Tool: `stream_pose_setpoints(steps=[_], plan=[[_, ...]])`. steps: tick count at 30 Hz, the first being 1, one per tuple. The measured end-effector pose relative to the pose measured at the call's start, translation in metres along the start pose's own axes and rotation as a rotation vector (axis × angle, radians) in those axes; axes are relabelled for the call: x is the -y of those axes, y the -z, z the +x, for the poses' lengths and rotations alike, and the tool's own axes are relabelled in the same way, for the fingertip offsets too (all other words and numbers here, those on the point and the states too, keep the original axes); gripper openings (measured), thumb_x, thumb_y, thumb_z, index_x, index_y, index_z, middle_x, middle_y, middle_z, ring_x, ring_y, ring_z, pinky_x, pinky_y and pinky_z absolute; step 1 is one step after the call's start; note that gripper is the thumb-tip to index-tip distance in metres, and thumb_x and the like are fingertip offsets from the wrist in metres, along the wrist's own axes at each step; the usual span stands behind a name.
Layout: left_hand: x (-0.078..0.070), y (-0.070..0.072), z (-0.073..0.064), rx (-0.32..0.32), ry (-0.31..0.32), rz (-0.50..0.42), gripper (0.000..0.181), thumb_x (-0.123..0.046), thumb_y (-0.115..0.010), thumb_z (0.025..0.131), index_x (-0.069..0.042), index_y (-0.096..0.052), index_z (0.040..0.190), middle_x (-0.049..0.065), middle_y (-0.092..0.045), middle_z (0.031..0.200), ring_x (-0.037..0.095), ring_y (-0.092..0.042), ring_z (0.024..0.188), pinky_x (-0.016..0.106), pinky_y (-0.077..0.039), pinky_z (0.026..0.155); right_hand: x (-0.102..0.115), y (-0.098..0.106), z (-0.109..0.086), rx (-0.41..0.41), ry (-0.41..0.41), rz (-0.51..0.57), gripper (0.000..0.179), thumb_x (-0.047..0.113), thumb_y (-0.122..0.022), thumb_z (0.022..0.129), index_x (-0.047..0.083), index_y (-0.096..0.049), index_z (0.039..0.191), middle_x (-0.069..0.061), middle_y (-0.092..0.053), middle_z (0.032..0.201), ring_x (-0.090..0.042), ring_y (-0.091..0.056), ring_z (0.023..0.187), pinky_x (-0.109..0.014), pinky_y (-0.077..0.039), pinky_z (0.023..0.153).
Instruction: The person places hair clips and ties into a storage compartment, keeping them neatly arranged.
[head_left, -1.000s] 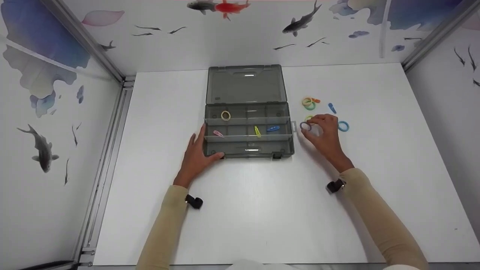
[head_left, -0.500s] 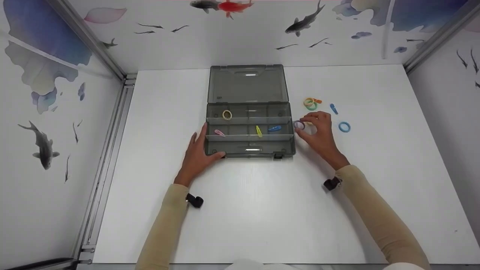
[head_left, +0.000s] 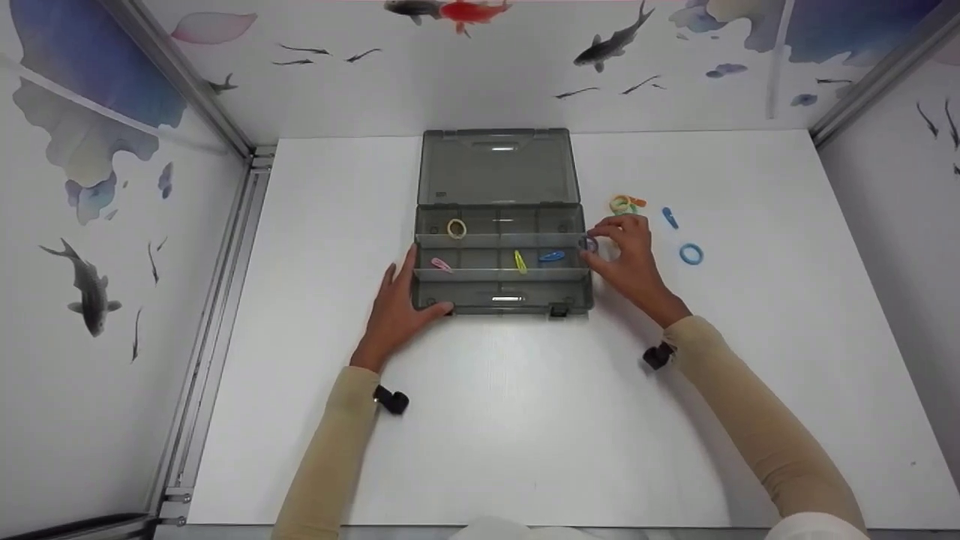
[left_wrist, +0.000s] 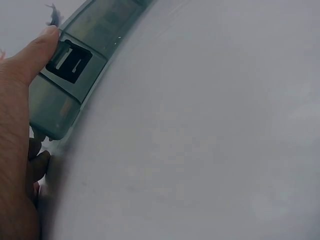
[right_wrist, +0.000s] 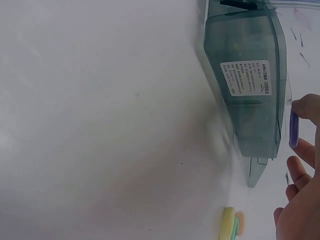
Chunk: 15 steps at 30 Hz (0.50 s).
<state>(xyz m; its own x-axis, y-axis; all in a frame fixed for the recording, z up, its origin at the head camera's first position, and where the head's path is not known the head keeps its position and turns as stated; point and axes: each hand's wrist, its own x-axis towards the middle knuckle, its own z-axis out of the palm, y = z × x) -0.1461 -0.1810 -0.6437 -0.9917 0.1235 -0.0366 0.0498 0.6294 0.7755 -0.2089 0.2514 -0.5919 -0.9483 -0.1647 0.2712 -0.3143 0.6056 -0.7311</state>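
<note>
A clear grey plastic compartment box (head_left: 501,172) lies with its lid swung back. My left hand (head_left: 394,311) holds its front left corner, thumb on the front wall by a black latch (left_wrist: 70,62) and fingers along the left side. My right hand (head_left: 626,251) pinches a purple hair tie (right_wrist: 294,128) between thumb and fingertips, at the box's right edge above the table. Inside the box, a beige hair tie (head_left: 456,229) sits in the back row. The middle row holds a pink hair clip (head_left: 442,265), a yellow hair clip (head_left: 520,261) and a blue hair clip (head_left: 552,256).
Right of the box are an orange hair tie (head_left: 620,204) and an orange clip (head_left: 639,201), partly behind my right hand. Farther right lie another blue clip (head_left: 670,217) and a blue hair tie (head_left: 691,253). Printed walls enclose the white table (head_left: 510,420).
My right hand has carried the purple hair tie leftward, from beside the loose pieces to the box's right edge. My left hand has kept its hold on the corner.
</note>
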Motion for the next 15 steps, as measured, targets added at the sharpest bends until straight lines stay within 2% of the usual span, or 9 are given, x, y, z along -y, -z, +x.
stream_pose_setpoints(steps=[8, 15], plan=[[-0.001, 0.0, 0.001, 0.001, 0.007, 0.004, 0.121, -0.077, -0.082, 0.086, -0.049, -0.006, 0.176, 0.016, -0.025, 0.181, 0.044, -0.016, 0.168, 0.076, -0.032, 0.121, 0.0, -0.004, 0.011, 0.017, -0.003, -0.015, 0.027, 0.013, -0.087, 0.095, 0.0, -0.08, 0.119, -0.017, -0.061, 0.132, -0.036, -0.041, 0.137, -0.058, -0.03, 0.118], [0.0, 0.001, 0.001, 0.01, -0.003, -0.017, 0.121, -0.072, -0.083, 0.088, -0.043, -0.007, 0.178, 0.01, -0.025, 0.182, 0.043, -0.011, 0.169, 0.078, -0.027, 0.123, 0.001, -0.007, 0.021, 0.026, 0.048, -0.045, 0.027, 0.01, -0.088, 0.095, -0.003, -0.079, 0.117, -0.022, -0.063, 0.129, -0.041, -0.044, 0.129, -0.061, -0.03, 0.114]])
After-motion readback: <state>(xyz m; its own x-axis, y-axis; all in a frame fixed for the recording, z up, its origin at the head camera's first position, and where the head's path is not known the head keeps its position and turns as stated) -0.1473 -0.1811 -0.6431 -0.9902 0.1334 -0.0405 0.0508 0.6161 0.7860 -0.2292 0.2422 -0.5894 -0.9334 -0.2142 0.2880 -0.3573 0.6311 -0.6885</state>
